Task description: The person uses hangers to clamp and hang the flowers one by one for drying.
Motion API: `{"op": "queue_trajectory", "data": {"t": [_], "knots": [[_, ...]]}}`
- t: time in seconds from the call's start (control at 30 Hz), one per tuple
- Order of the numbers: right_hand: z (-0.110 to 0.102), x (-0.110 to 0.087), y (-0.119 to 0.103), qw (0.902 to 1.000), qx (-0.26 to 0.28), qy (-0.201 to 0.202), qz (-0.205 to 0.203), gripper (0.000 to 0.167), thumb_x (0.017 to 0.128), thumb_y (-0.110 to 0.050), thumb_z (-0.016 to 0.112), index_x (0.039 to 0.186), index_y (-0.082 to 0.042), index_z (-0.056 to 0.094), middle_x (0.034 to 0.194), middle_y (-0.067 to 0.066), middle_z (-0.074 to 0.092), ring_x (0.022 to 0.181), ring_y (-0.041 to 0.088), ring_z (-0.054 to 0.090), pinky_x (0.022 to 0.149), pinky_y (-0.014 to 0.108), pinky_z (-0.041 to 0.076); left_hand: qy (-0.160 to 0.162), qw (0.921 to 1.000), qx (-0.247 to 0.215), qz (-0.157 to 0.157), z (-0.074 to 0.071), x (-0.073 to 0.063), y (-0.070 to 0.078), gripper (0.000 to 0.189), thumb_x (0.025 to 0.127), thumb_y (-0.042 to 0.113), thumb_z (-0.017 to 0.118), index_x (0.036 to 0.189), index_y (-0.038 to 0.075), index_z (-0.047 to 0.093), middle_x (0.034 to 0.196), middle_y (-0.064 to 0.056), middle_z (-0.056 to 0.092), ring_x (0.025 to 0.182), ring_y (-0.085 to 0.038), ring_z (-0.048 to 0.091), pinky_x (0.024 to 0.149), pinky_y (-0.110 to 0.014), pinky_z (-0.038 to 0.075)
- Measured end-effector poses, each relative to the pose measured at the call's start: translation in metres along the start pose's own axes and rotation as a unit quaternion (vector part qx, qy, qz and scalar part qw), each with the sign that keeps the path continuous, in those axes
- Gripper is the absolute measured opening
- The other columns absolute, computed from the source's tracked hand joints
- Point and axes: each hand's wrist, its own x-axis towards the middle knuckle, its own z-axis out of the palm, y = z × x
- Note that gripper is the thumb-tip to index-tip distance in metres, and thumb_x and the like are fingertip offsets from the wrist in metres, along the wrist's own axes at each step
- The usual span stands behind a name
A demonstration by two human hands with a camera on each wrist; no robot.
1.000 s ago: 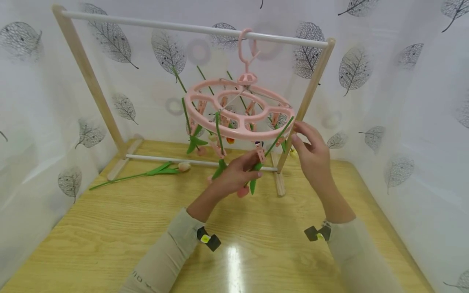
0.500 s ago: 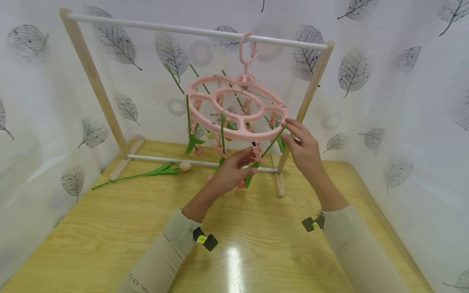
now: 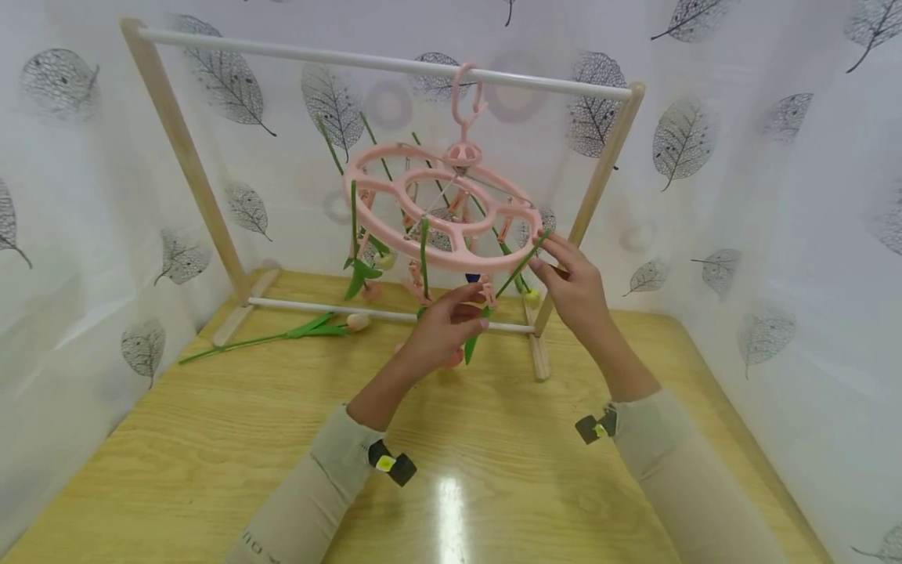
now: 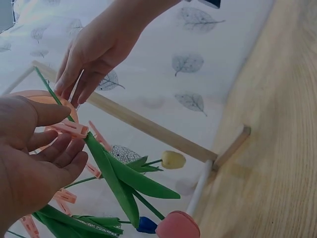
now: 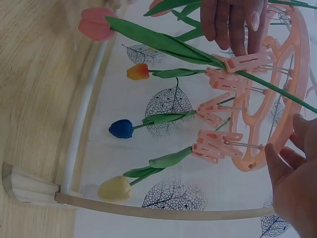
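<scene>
A pink round clip hanger (image 3: 451, 257) hangs tilted from a white rod, with artificial tulips clipped head down around it. My right hand (image 3: 578, 286) pinches the hanger's right rim between thumb and fingers. My left hand (image 3: 437, 333) is at the front clothespin (image 4: 72, 129), its fingers loosely bent around it without a visible grip. That clothespin holds a pink tulip (image 5: 96, 24) by its green stem. Orange (image 5: 137, 72), blue and yellow tulips hang from other clothespins in the right wrist view. In the head view, my left hand partly hides the front tulips.
The wooden stand has a left post (image 3: 183, 149), a right post (image 3: 606, 164), a top rod (image 3: 317, 59) and a low rod (image 3: 331, 310). A loose pale tulip (image 3: 306, 327) lies on the table (image 3: 282, 423) at left. Leaf-patterned curtains (image 3: 761, 235) surround the table.
The hanger has swung and shifted to the left, and its hook has moved along the rod. My right hand has moved left with the rim; my left hand has shifted slightly left.
</scene>
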Motion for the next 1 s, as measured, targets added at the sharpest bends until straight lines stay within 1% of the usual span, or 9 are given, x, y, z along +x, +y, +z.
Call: {"op": "queue_trajectory", "data": {"t": [0.17,0.27,0.33,0.43,0.6,0.7,0.8,0.87,1.0], "knots": [[0.002,0.001,0.018,0.9991,0.008,0.017,-0.039,0.04,0.1,-0.007,0.061,0.139,0.002,0.057,0.152,0.014,0.048,0.142,0.027,0.045,0.103,0.019,0.048,0.013,0.9999,0.005,-0.001,0.0,-0.003,0.002,0.056,0.099,0.019,0.066,0.151,0.017,0.045,0.139,-0.004,0.056,0.125,-0.023,0.059,0.103,-0.039,0.051],[0.002,0.001,0.027,0.9971,-0.004,0.029,-0.071,0.038,0.099,-0.007,0.063,0.136,0.0,0.061,0.149,0.01,0.052,0.135,0.025,0.052,0.099,0.015,0.049,0.017,0.9997,0.016,0.003,0.0,-0.009,0.005,0.053,0.099,0.019,0.066,0.149,0.016,0.048,0.136,-0.003,0.058,0.121,-0.021,0.061,0.101,-0.038,0.053],[0.001,0.002,0.029,0.9952,-0.016,0.034,-0.091,0.037,0.098,-0.007,0.065,0.134,-0.001,0.063,0.147,0.01,0.055,0.133,0.025,0.054,0.099,0.018,0.05,0.012,0.9998,0.016,-0.002,0.001,-0.014,0.007,0.052,0.099,0.02,0.066,0.149,0.017,0.05,0.136,-0.003,0.058,0.119,-0.02,0.061,0.099,-0.037,0.054],[-0.001,0.004,0.029,0.9927,-0.036,0.036,-0.109,0.036,0.096,-0.007,0.068,0.132,-0.001,0.065,0.145,0.01,0.057,0.133,0.025,0.054,0.104,0.029,0.05,-0.005,0.9999,0.003,-0.012,0.001,-0.025,0.009,0.052,0.1,0.021,0.066,0.149,0.018,0.05,0.139,-0.006,0.056,0.12,-0.021,0.06,0.097,-0.038,0.055],[-0.005,0.01,0.029,0.9887,-0.074,0.015,-0.13,0.038,0.093,-0.008,0.072,0.131,-0.005,0.066,0.141,0.01,0.06,0.137,0.025,0.047,0.114,0.047,0.039,-0.036,0.9993,0.002,-0.008,-0.004,-0.045,0.006,0.052,0.1,0.019,0.065,0.148,0.01,0.049,0.137,-0.014,0.057,0.119,-0.023,0.061,0.097,-0.036,0.055],[-0.006,0.013,0.031,0.9863,-0.081,0.004,-0.144,0.04,0.09,-0.006,0.074,0.129,-0.005,0.068,0.137,0.012,0.062,0.138,0.028,0.046,0.118,0.049,0.033,-0.05,0.9985,0.022,-0.004,-0.01,-0.058,0.001,0.048,0.1,0.019,0.065,0.146,0.01,0.052,0.131,-0.013,0.061,0.116,-0.022,0.062,0.098,-0.032,0.054],[-0.006,0.015,0.033,0.9846,-0.073,0.0,-0.159,0.039,0.087,-0.003,0.075,0.125,-0.003,0.069,0.134,0.014,0.064,0.137,0.031,0.046,0.119,0.047,0.032,-0.058,0.9976,0.036,-0.011,-0.019,-0.072,-0.005,0.044,0.101,0.021,0.064,0.143,0.021,0.055,0.129,-0.004,0.064,0.115,-0.019,0.063,0.096,-0.031,0.054],[-0.006,0.016,0.035,0.9838,-0.072,-0.002,-0.164,0.039,0.085,-0.001,0.076,0.123,-0.002,0.07,0.133,0.013,0.064,0.137,0.031,0.046,0.119,0.047,0.032,-0.059,0.9969,0.045,-0.026,-0.027,-0.081,-0.008,0.043,0.101,0.025,0.064,0.143,0.029,0.055,0.13,0.0,0.063,0.116,-0.017,0.062,0.095,-0.031,0.055],[-0.008,0.018,0.037,0.9835,-0.081,0.004,-0.162,0.038,0.084,0.0,0.077,0.121,-0.002,0.07,0.131,0.011,0.065,0.136,0.028,0.046,0.118,0.046,0.033,-0.052,0.9969,0.047,-0.034,-0.042,-0.096,-0.017,0.045,0.1,0.028,0.065,0.144,0.026,0.055,0.13,-0.001,0.062,0.117,-0.019,0.062,0.097,-0.029,0.053]]}}
